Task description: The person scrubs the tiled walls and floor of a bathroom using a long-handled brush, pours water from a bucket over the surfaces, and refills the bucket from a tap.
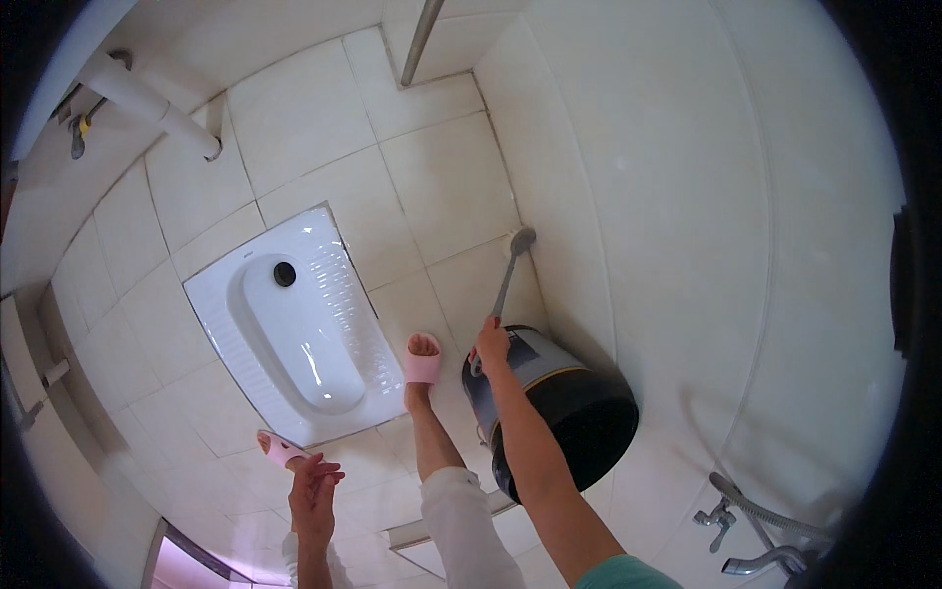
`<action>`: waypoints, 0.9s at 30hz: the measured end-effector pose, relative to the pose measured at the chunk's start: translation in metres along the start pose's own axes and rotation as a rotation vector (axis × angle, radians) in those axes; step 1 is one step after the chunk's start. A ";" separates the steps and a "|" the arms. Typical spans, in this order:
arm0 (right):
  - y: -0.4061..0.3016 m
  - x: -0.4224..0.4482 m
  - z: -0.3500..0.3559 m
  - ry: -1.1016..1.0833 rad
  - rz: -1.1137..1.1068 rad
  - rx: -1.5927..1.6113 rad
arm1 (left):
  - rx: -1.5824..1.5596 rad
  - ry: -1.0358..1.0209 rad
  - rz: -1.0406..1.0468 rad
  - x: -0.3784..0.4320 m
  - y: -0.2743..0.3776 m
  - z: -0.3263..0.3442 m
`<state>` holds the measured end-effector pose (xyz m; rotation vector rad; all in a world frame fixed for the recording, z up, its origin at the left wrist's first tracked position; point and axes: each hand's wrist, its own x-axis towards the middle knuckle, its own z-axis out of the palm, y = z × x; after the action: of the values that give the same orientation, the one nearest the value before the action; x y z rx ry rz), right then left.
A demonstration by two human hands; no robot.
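Observation:
My right hand [491,346] grips the grey handle of a long-handled scrub brush [506,283]. The brush head rests where the tiled floor meets the right wall. Just below and right of that hand is a large black and grey bucket [581,427], with my forearm passing over it. My left hand [314,493] holds nothing; its fingers are loosely bent and apart, above my pink slipper [277,448]. The other pink slipper [422,368] stands on the floor between the white squat toilet [324,324] and the bucket.
A white drainpipe [158,107] enters the floor at the upper left. A metal pipe [421,40] stands by the upper wall corner. At the lower right, a metal tap [762,561] and a flexible hose [773,517] are on the wall.

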<state>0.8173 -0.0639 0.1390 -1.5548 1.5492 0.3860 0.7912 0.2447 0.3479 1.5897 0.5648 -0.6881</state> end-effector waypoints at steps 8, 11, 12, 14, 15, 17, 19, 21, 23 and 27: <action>0.031 -0.016 -0.005 0.114 0.637 0.833 | -0.012 0.024 -0.070 -0.019 0.002 -0.018; 0.012 -0.007 0.003 0.072 0.676 1.060 | 0.018 0.075 -0.122 -0.022 0.000 -0.031; 0.012 0.006 0.004 0.022 0.557 1.096 | 0.041 0.089 -0.162 -0.020 -0.001 -0.034; -0.009 0.014 0.018 0.038 0.479 1.131 | 0.032 0.087 -0.162 -0.019 -0.011 -0.042; -0.028 0.004 0.034 0.089 0.523 1.121 | 0.023 0.112 -0.158 -0.023 -0.015 -0.045; -0.045 -0.014 0.055 0.010 0.481 0.927 | 0.003 0.114 -0.179 -0.027 -0.019 -0.045; -0.027 -0.001 0.055 -0.050 0.418 0.752 | -0.024 0.089 -0.184 -0.025 -0.016 -0.039; 0.025 0.024 0.033 0.008 0.245 0.469 | -0.015 0.068 -0.195 -0.022 -0.010 -0.033; 0.001 -0.022 0.030 -0.073 0.397 0.574 | -0.024 0.138 -0.179 -0.025 -0.010 -0.046; 0.002 -0.023 0.016 0.037 0.491 0.585 | -0.077 0.110 -0.200 -0.024 -0.016 -0.047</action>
<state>0.8169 -0.0363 0.1463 -0.7332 1.8574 0.1436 0.7680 0.2942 0.3573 1.5184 0.8305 -0.7210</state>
